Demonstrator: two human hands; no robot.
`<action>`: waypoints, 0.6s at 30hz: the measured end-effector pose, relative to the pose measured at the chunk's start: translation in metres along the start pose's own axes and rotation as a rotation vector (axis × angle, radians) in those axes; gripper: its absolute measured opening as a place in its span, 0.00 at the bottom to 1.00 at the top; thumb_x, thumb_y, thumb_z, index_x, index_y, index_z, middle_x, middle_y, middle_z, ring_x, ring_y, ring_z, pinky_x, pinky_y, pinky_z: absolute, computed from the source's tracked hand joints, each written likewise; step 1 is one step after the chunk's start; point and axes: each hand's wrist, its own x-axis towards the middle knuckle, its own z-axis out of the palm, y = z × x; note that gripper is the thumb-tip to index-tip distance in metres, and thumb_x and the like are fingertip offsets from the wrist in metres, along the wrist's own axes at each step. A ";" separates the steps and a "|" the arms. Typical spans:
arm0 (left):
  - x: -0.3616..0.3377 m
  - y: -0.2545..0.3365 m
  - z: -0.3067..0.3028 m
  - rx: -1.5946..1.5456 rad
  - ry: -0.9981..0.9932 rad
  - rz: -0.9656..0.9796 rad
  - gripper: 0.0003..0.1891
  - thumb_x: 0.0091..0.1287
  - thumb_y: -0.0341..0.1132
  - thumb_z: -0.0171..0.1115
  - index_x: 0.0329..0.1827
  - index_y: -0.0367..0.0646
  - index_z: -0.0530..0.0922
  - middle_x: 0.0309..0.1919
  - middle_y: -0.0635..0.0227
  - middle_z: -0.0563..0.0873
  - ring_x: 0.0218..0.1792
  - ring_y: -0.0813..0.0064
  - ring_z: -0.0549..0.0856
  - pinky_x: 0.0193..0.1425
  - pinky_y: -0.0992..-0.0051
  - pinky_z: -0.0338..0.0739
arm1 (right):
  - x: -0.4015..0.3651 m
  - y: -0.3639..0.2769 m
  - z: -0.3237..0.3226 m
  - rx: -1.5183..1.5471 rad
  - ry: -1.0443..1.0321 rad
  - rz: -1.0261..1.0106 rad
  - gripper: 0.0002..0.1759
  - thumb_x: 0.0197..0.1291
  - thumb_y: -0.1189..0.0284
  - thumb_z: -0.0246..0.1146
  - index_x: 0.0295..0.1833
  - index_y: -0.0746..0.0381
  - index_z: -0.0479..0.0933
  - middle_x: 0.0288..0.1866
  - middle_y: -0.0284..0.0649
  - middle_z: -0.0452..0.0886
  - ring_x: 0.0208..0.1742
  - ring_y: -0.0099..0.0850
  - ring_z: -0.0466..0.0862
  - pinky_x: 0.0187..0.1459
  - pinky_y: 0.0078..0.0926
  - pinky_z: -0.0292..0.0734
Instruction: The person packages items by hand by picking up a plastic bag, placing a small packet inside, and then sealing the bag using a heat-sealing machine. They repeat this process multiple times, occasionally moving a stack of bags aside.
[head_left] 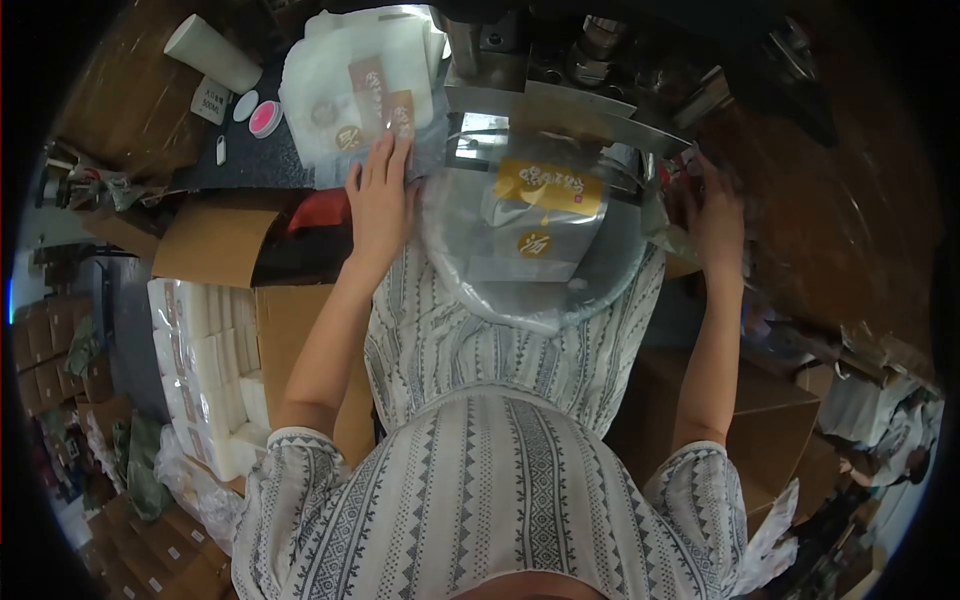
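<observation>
My left hand (382,195) lies with its fingers stretched out on the lower edge of a stack of white printed plastic bags (330,75). Brown and gold labels show under and beside its fingertips. Between my hands, a clear bag with a gold printed band (548,187) lies on a round surface wrapped in clear plastic (455,260), just below a metal machine bar (590,112). At the right end of that bar is my right hand (715,215), its fingers bent, dark and partly hidden. Beside them show some red and greenish bits that I cannot make out.
A white cup (212,52), a small labelled box (208,100) and a round pink tin (265,119) stand at the upper left. White wrapped packs (205,350) fill a spot beside an open cardboard box (215,240). Another carton (770,410) sits at the right.
</observation>
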 end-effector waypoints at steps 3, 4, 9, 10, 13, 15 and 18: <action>-0.003 -0.004 0.007 -0.031 0.037 -0.046 0.33 0.60 0.28 0.62 0.71 0.43 0.62 0.70 0.54 0.65 0.68 0.57 0.68 0.68 0.52 0.58 | 0.010 -0.008 0.001 0.143 -0.170 0.230 0.17 0.60 0.68 0.63 0.53 0.61 0.70 0.44 0.52 0.83 0.45 0.53 0.83 0.43 0.50 0.77; -0.004 -0.006 0.007 -0.030 0.036 -0.045 0.33 0.60 0.28 0.62 0.71 0.43 0.62 0.70 0.54 0.65 0.68 0.57 0.68 0.68 0.52 0.58 | 0.012 -0.007 0.003 0.144 -0.170 0.231 0.17 0.60 0.68 0.63 0.53 0.61 0.70 0.44 0.52 0.83 0.45 0.53 0.83 0.43 0.50 0.77; 0.000 -0.007 0.001 -0.059 0.124 0.001 0.32 0.55 0.23 0.61 0.67 0.43 0.68 0.61 0.57 0.76 0.60 0.57 0.76 0.62 0.62 0.67 | 0.017 0.006 0.016 0.116 -0.159 0.256 0.12 0.61 0.70 0.61 0.47 0.62 0.71 0.38 0.54 0.83 0.42 0.54 0.83 0.42 0.50 0.77; 0.001 -0.006 -0.002 -0.060 0.126 0.000 0.32 0.55 0.23 0.61 0.67 0.43 0.68 0.61 0.57 0.76 0.60 0.57 0.76 0.62 0.62 0.67 | 0.015 0.007 0.015 0.115 -0.159 0.254 0.12 0.61 0.70 0.61 0.47 0.62 0.71 0.38 0.54 0.83 0.42 0.54 0.83 0.42 0.50 0.77; 0.000 -0.007 -0.014 -0.066 0.099 -0.063 0.26 0.54 0.21 0.60 0.60 0.44 0.75 0.50 0.58 0.81 0.50 0.56 0.80 0.54 0.64 0.73 | 0.013 -0.003 0.006 0.086 -0.208 0.226 0.12 0.60 0.71 0.60 0.48 0.62 0.72 0.39 0.54 0.83 0.44 0.54 0.83 0.42 0.49 0.77; -0.002 -0.009 -0.020 -0.117 0.125 -0.004 0.20 0.55 0.22 0.60 0.52 0.45 0.79 0.42 0.60 0.82 0.43 0.56 0.81 0.48 0.63 0.74 | 0.015 -0.014 0.000 0.208 -0.038 0.069 0.13 0.60 0.69 0.61 0.49 0.61 0.73 0.41 0.53 0.83 0.45 0.54 0.83 0.44 0.48 0.77; -0.001 -0.007 -0.028 -0.136 0.096 -0.021 0.14 0.57 0.24 0.61 0.47 0.44 0.81 0.39 0.61 0.83 0.41 0.56 0.82 0.45 0.62 0.75 | 0.020 0.000 0.022 0.187 -0.079 -0.009 0.14 0.59 0.73 0.61 0.51 0.63 0.77 0.39 0.52 0.83 0.43 0.52 0.83 0.45 0.43 0.77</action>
